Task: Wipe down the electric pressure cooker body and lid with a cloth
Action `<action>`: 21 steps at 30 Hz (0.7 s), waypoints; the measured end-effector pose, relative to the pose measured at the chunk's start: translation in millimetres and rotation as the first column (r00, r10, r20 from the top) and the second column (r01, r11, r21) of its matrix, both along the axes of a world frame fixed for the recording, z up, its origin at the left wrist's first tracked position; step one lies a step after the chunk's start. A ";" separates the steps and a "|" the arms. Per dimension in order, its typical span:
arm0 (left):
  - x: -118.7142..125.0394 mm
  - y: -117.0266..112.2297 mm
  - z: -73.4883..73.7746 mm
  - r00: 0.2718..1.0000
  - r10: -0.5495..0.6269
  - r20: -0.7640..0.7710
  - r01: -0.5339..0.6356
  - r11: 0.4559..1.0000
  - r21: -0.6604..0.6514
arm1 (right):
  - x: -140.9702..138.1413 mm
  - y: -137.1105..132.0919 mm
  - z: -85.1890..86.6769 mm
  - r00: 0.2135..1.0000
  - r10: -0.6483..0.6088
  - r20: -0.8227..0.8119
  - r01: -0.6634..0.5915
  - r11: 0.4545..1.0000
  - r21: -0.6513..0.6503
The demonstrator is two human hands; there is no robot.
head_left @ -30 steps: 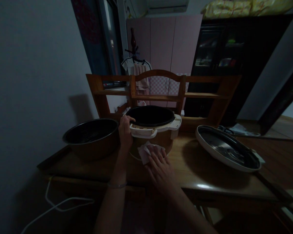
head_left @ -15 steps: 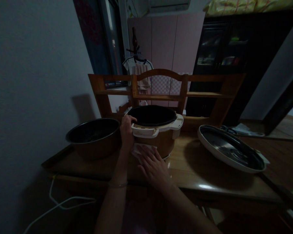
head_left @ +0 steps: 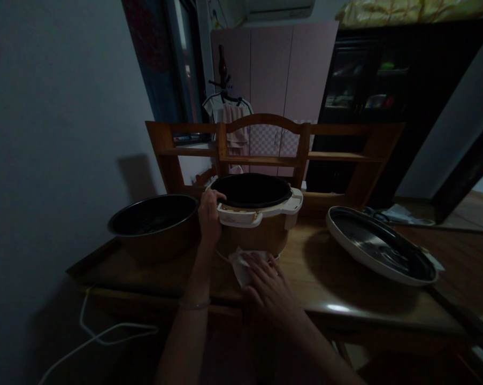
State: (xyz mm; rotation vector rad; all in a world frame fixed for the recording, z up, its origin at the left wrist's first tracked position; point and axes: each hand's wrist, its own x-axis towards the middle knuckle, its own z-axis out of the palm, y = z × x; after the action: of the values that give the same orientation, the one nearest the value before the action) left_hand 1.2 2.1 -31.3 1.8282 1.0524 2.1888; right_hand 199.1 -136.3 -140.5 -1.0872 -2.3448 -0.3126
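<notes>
A cooker body (head_left: 261, 235), gold-brown with a white rim and a dark open top, stands upright on the wooden desk (head_left: 305, 291). My left hand (head_left: 209, 214) grips its rim at the left side, fingers curled over the edge. Low at the cooker's front, my right hand (head_left: 267, 280) presses a white cloth (head_left: 241, 267) against its base. That hand's fingers lie over the cloth. To the left sits the dark inner pot (head_left: 156, 227). A round lid (head_left: 381, 246) rests at the right, its inner side up and tilted.
A wooden shelf frame (head_left: 265, 159) rises along the desk's back edge. A white cable (head_left: 116, 327) hangs at the front left, beside the wall (head_left: 64, 133). Pink wardrobe doors (head_left: 271, 75) and a dark cabinet (head_left: 361, 91) stand farther back.
My right hand has slid the cloth down and to the right, from the cooker's lower front side to its base. My left hand stays on the rim.
</notes>
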 end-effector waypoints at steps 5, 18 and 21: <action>-0.3 0.4 -1.0 1.000 0.020 -0.005 -0.020 1.000 -0.009 | 16.4 12.8 12.0 0.990 -0.143 0.008 0.141 0.986 0.085; 0.9 -1.3 0.5 1.000 0.025 -0.017 -0.025 1.000 0.001 | -15.1 21.1 38.5 0.996 -0.093 0.008 0.090 0.984 0.155; 0.6 -1.6 0.5 0.999 0.028 -0.020 -0.028 1.000 0.007 | -11.2 19.5 40.8 0.994 -0.107 0.009 0.104 0.983 0.150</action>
State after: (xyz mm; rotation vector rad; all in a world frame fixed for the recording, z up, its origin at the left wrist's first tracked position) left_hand 1.8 0.5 -30.8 1.8524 1.0831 2.1967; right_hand 187.9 -116.9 -99.7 -1.1410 -2.2424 -0.5304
